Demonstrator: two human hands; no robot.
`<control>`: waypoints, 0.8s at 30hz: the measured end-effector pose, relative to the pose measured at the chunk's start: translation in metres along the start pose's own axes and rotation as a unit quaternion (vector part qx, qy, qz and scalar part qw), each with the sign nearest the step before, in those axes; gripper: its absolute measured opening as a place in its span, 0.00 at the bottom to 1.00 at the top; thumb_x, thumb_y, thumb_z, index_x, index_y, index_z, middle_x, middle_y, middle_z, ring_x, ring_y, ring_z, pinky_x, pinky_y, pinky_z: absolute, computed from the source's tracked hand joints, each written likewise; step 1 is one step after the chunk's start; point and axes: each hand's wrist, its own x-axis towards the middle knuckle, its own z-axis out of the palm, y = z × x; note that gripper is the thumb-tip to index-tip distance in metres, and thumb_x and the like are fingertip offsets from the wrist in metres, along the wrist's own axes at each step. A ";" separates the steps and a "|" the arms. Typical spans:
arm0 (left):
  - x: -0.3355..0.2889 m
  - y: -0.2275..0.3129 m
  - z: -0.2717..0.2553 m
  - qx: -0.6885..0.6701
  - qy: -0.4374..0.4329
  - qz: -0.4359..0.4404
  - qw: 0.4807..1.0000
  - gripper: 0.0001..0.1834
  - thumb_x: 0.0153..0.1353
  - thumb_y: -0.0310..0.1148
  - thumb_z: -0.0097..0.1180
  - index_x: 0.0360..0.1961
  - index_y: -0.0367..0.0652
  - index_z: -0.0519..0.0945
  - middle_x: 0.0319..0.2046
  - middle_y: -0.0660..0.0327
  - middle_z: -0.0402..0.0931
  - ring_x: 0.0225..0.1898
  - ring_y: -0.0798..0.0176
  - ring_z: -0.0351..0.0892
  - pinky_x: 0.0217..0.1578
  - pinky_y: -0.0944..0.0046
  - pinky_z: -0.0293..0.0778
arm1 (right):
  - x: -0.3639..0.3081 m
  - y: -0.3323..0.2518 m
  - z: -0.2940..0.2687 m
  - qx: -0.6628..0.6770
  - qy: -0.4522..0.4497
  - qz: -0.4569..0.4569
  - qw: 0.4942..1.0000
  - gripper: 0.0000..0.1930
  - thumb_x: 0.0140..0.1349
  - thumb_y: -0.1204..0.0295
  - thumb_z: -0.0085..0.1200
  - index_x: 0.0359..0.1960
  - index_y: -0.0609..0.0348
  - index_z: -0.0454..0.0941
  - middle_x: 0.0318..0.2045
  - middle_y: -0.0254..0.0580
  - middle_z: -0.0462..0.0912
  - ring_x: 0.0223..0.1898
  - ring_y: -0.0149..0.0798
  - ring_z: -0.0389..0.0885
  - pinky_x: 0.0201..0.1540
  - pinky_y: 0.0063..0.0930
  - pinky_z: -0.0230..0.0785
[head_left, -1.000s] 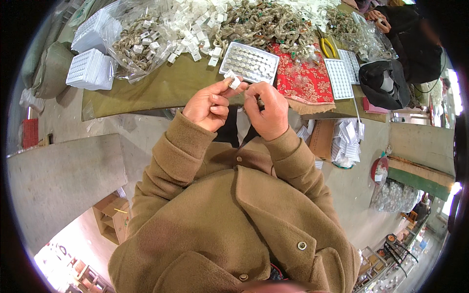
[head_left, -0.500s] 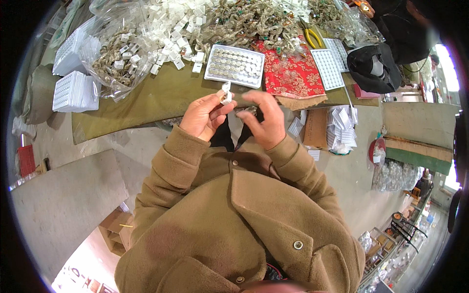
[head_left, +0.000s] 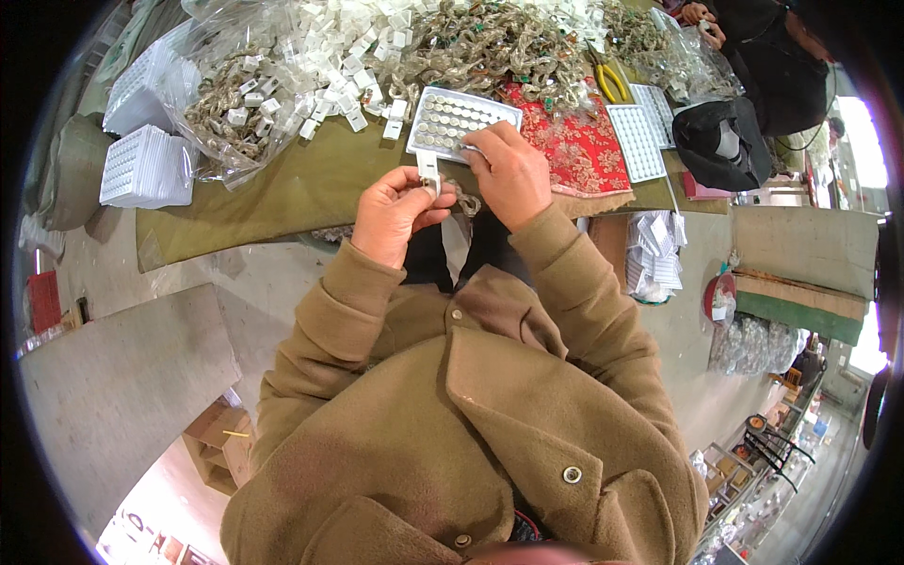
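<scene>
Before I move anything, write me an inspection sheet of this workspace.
Surface: green cloth over the table, red cloth on top.
Things: white case in hand; tray of round discs just beyond it.
Clutter: heaped cases, tangled bundles, pliers, stacked trays.
Hands: left hand grips the case; right hand has its fingertips at the tray, and whether it holds a disc can't be told.
Cables: thin dark cord at far right, ends unclear.
Surroundings: co-worker's hand at upper right; cart at lower right.
</scene>
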 end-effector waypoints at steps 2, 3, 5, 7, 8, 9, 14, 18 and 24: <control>0.001 -0.003 -0.001 -0.003 -0.003 -0.008 1.000 0.09 0.64 0.23 0.50 0.45 0.37 0.77 0.40 0.56 0.81 0.38 0.68 0.82 0.37 0.73 0.81 | 0.000 0.000 0.003 -0.021 -0.020 0.010 1.000 0.04 0.57 0.71 0.57 0.33 0.55 0.78 0.30 0.41 0.76 0.29 0.49 0.79 0.31 0.39 0.72; 0.002 -0.003 -0.002 -0.010 -0.004 -0.007 1.000 0.09 0.63 0.23 0.50 0.44 0.36 0.77 0.39 0.56 0.81 0.38 0.68 0.82 0.38 0.73 0.81 | 0.000 0.000 0.003 -0.032 -0.020 0.011 0.999 0.04 0.57 0.71 0.57 0.33 0.55 0.78 0.30 0.41 0.76 0.29 0.50 0.79 0.31 0.39 0.72; 0.004 -0.003 -0.004 -0.016 -0.008 -0.009 1.000 0.10 0.63 0.23 0.50 0.45 0.36 0.77 0.40 0.56 0.81 0.38 0.68 0.82 0.38 0.73 0.81 | 0.001 0.000 0.001 -0.053 -0.030 0.030 0.998 0.04 0.57 0.71 0.56 0.32 0.54 0.77 0.30 0.41 0.76 0.29 0.50 0.78 0.31 0.40 0.72; 0.005 -0.001 -0.005 -0.024 -0.005 -0.021 0.999 0.10 0.64 0.24 0.51 0.46 0.35 0.76 0.41 0.55 0.81 0.39 0.68 0.82 0.38 0.73 0.81 | 0.003 -0.001 -0.001 -0.034 -0.031 0.039 0.998 0.04 0.57 0.71 0.56 0.33 0.55 0.78 0.30 0.42 0.77 0.30 0.50 0.79 0.32 0.40 0.72; 0.006 0.000 -0.005 -0.028 -0.001 -0.029 0.999 0.10 0.64 0.25 0.51 0.46 0.35 0.76 0.42 0.55 0.81 0.39 0.68 0.82 0.38 0.73 0.81 | 0.004 -0.001 -0.002 -0.025 -0.034 0.048 0.998 0.04 0.57 0.72 0.56 0.34 0.55 0.78 0.30 0.43 0.78 0.31 0.50 0.79 0.32 0.40 0.72; 0.006 0.001 -0.005 -0.032 0.003 -0.037 0.999 0.11 0.65 0.26 0.51 0.46 0.35 0.76 0.42 0.54 0.81 0.40 0.68 0.83 0.38 0.73 0.81 | 0.005 -0.002 -0.003 0.011 -0.036 0.058 0.998 0.05 0.57 0.72 0.56 0.34 0.55 0.79 0.30 0.43 0.78 0.31 0.51 0.79 0.32 0.40 0.72; 0.006 0.004 -0.007 -0.072 0.007 -0.037 0.997 0.12 0.66 0.27 0.50 0.49 0.33 0.75 0.45 0.53 0.80 0.43 0.66 0.82 0.39 0.72 0.82 | 0.009 -0.005 0.003 0.047 -0.064 0.066 0.995 0.08 0.56 0.73 0.56 0.37 0.57 0.82 0.29 0.46 0.80 0.32 0.50 0.80 0.34 0.36 0.72; 0.006 0.005 -0.009 -0.077 -0.006 -0.023 0.997 0.14 0.67 0.27 0.49 0.51 0.32 0.73 0.46 0.52 0.80 0.44 0.66 0.82 0.40 0.71 0.82 | 0.008 -0.002 0.006 0.036 -0.069 0.055 0.995 0.07 0.56 0.73 0.56 0.36 0.58 0.83 0.30 0.47 0.80 0.33 0.50 0.80 0.35 0.36 0.72; 0.006 0.006 -0.007 -0.069 0.001 -0.030 0.997 0.17 0.66 0.27 0.51 0.55 0.31 0.72 0.46 0.54 0.80 0.44 0.66 0.82 0.39 0.72 0.82 | 0.015 -0.001 0.000 0.029 -0.084 0.036 0.995 0.07 0.56 0.74 0.58 0.36 0.61 0.79 0.30 0.46 0.80 0.31 0.47 0.81 0.34 0.34 0.73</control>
